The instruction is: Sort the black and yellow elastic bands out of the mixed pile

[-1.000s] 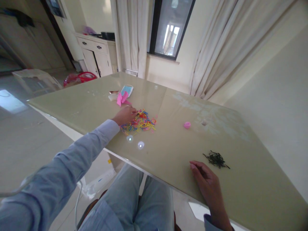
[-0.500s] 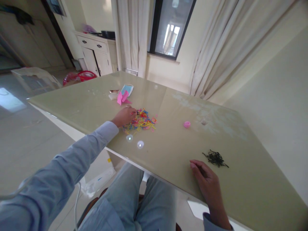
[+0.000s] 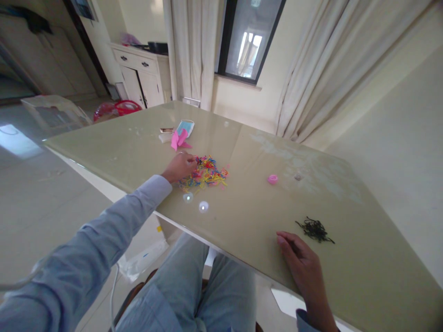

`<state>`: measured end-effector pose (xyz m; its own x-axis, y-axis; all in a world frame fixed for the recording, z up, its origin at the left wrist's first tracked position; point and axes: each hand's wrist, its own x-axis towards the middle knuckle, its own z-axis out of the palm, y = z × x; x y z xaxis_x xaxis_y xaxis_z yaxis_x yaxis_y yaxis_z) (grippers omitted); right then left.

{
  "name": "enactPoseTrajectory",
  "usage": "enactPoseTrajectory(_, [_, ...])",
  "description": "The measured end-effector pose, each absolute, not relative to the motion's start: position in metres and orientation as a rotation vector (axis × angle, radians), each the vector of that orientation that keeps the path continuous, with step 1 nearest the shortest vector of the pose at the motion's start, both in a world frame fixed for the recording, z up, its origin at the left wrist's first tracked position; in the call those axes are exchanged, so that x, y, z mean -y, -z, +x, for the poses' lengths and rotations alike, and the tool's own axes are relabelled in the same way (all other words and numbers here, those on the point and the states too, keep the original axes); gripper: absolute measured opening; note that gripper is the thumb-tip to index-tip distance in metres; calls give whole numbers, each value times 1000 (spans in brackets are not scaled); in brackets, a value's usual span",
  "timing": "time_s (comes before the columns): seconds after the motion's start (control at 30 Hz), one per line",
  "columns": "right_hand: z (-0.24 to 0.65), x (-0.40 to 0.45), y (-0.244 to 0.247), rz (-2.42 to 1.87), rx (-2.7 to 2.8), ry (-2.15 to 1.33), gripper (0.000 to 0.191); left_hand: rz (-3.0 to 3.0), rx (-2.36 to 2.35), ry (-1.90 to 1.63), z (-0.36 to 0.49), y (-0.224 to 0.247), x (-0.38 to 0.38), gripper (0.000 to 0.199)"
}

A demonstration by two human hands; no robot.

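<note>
My left hand [image 3: 180, 166] reaches over the left edge of a pile of small multicoloured rubber bands [image 3: 209, 175]. Its fingers are pinched together at the bands, beside a dark bit; what they hold, if anything, is too small to make out. My right hand [image 3: 300, 258] rests on its side near the table's front edge, fingers curled and thumb tip close to the index finger, with nothing visible between them. Just beyond it to the right lies a small heap of thin black bands [image 3: 315, 229], apart from the hand.
A pink ring-like roll [image 3: 272, 179] and a small clear piece [image 3: 297, 177] lie mid-table. Behind the coloured pile are pink paper [image 3: 179, 139], a blue face mask [image 3: 186, 127] and a small flat item [image 3: 166, 130]. The glossy table [image 3: 242, 207] reflects lights.
The view has shifted slightly, so everything appears a little further right. My left hand stays at the pile's edge, fingers pinched. My right hand keeps its place and pose.
</note>
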<state>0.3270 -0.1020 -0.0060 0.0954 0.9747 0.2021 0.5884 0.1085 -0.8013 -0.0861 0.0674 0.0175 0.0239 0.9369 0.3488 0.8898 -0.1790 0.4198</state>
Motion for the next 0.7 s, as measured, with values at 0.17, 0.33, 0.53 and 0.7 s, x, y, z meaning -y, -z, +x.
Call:
enactPoseTrajectory(0.17, [326,101,6,-1595,1583,-602,34,2096,-1930,-999,-87,-22,-65,28])
enactPoseTrajectory(0.33, [325,102,5,-1602,1577,-597,36,1656,-1729,-1257,-73,-37,-40,25])
enactPoseTrajectory(0.53, [323,102,4,-1619,1589,-580,35,929,-1022,-1314,-22,-62,20,27])
enactPoseTrajectory(0.7, [320,103,3,-1590,1588,-597,32,685,-807,-1225,20,-67,46,26])
